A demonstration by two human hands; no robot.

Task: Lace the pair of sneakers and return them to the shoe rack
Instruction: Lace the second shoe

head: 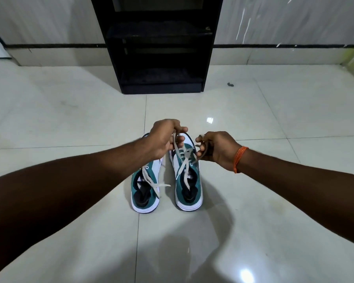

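On the tiled floor (70, 119), teal-and-white sneakers are parked side by side before the black shoe rack (159, 45)

right sneaker (187, 180) lace (182, 158) ends are pinched up by left hand (166, 137) and right hand (217, 149); left sneaker (144, 190) lace is left loose

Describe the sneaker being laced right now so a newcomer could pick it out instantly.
In front of the black shoe rack, two teal-and-white sneakers stand side by side on the tiled floor. It is the right-hand sneaker: both hands hold its lace ends up taut, while the left-hand sneaker's lace lies loose.
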